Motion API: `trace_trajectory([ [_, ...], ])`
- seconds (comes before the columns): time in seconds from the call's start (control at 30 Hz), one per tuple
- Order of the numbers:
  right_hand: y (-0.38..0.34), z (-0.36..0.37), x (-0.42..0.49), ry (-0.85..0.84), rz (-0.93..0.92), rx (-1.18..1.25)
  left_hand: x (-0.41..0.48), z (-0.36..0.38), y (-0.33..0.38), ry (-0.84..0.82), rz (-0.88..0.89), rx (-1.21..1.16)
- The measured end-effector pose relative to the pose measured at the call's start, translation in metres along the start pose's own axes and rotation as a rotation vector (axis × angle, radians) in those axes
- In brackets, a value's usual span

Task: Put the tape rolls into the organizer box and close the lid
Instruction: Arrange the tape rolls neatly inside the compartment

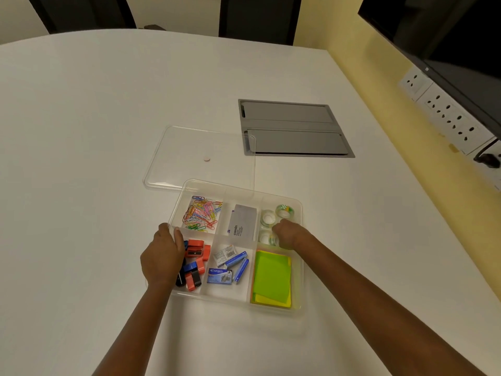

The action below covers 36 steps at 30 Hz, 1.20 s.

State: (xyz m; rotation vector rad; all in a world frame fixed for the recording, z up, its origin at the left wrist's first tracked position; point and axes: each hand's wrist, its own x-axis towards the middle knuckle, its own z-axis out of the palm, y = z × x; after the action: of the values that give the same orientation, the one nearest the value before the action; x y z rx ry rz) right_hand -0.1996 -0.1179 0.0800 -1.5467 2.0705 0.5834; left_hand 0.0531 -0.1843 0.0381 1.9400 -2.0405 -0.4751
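Three small clear tape rolls sit in the far right compartment of the shallow transparent plastic organizer box: one with a green spotted core tipped up near the far wall, one lying flat beside it, and a third nearer, partly under the right hand. They look light, stiff and smooth-sided, so a pinch across the outer rim or a fingertip through the core should carry them; the film face is likely slippery. The flat rolls point their open cores upward, and being round they have no long axis worth naming. The right hand's fingers curl down into the compartment at the rolls; whether they grip one I cannot tell. The left hand clasps the box's left wall, thumb hooked over the rim, steadying it. The clear rectangular lid lies flat on the white worktop just behind the box, its long side running left to right, thin and probably flexible, best lifted by two opposite edges.
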Motion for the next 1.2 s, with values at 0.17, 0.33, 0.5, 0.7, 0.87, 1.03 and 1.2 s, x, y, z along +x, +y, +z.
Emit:
trace_trajectory([
  [0.17,-0.001,0.004,-0.003,0.063,0.042,0.0,0.001,0.001,-0.001,-0.011,0.006,0.013],
  [0.33,0.001,0.003,-0.007,0.239,0.07,0.016,0.001,0.0,-0.001,-0.018,-0.001,0.012],
  [0.5,0.012,-0.007,-0.002,0.543,0.142,0.117,0.001,0.0,0.0,-0.022,0.005,0.012],
  [0.7,0.023,-0.005,0.009,0.538,0.163,-0.034,0.001,-0.001,0.0,-0.03,-0.001,0.01],
  [0.87,0.026,-0.012,0.012,0.549,0.141,-0.039,0.001,-0.002,0.0,-0.036,-0.005,0.007],
  [1.03,0.023,-0.017,0.012,0.485,0.079,0.083,0.0,-0.001,0.001,-0.021,0.001,0.003],
  [1.2,0.021,-0.009,0.012,0.381,0.104,0.258,0.0,-0.002,0.001,-0.025,0.0,-0.01],
])
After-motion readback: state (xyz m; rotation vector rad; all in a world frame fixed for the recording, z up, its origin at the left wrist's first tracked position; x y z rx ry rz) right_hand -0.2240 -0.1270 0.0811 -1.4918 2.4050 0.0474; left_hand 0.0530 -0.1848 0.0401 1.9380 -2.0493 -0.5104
